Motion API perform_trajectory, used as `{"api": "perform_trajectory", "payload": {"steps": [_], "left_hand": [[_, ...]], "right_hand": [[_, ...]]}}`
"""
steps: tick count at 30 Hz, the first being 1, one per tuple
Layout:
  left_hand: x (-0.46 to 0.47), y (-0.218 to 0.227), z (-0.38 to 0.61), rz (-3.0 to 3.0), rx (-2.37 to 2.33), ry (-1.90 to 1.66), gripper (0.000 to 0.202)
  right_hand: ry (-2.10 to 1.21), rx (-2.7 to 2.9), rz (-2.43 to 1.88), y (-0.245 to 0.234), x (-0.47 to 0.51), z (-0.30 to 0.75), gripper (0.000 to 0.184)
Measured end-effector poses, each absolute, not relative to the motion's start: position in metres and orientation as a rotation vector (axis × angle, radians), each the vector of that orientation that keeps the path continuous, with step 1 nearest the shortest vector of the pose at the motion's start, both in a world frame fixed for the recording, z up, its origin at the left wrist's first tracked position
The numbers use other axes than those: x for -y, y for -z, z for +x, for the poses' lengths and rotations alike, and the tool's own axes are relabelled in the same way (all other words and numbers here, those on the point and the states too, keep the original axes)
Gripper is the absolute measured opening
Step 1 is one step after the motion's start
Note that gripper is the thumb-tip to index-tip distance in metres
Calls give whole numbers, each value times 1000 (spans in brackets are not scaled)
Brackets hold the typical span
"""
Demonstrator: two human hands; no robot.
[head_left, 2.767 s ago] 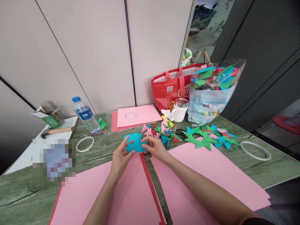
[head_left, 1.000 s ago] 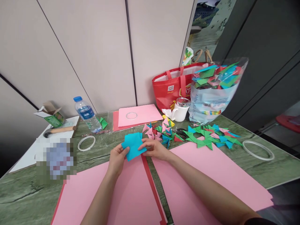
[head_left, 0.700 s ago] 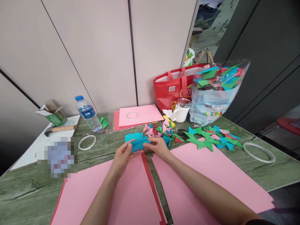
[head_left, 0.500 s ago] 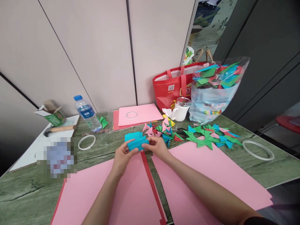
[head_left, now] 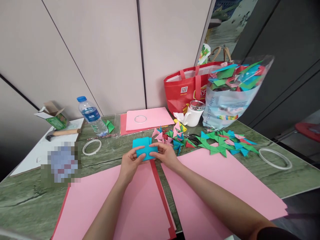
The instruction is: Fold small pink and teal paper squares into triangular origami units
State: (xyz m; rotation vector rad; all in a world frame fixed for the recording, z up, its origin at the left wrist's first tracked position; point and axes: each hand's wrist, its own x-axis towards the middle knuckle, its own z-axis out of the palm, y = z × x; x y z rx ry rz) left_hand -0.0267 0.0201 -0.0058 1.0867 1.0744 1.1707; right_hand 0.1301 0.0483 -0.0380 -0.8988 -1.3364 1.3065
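Note:
A small piece of blue paper [head_left: 147, 154] is held up between my two hands, just above the table. My left hand [head_left: 130, 163] pinches its left side between thumb and fingers. On the right side, my right hand [head_left: 167, 156] grips it the same way, thumb toward me. Behind it lie more blue paper squares [head_left: 141, 142], partly hidden by the held piece. Large pink sheets [head_left: 100, 200] with red ones under them lie below my left forearm, and a second pink stack [head_left: 215, 186] lies under my right.
Folded paper pieces [head_left: 172, 135] and star-shaped paper rings [head_left: 212, 143] lie beyond my right hand. Behind them stand a white mug [head_left: 193, 115], a red bag [head_left: 183, 96] and a filled plastic bag [head_left: 227, 106]. At left are a water bottle [head_left: 92, 116], tape roll [head_left: 92, 147] and hammer [head_left: 63, 132].
The blue paper in my hands has gone from looking bent and uneven to lying flatter and squarer. My right fingers have moved further over its front. The view has shifted slightly.

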Motion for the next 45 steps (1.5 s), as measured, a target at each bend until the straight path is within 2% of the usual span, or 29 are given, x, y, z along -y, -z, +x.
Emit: {"api": "perform_trajectory", "payload": {"steps": [3,8,20,45], "left_hand": [[-19,6,-26,1103,-1079,-1181,55],[-19,7,-23,1104,-1116,-1211,40],[-20,9,-23,1115,-1128,-1222,35],[-17,11,-22,1177,-1148,-1175,35]], "right_hand": [[-1303,1330,-909,38,-49,131,34],[-1250,1370,-943,38,-50,133,31],[-1187,1423,-960,38,-50,135,30],[-1076,1572,-908,31,-49,137,18]]}}
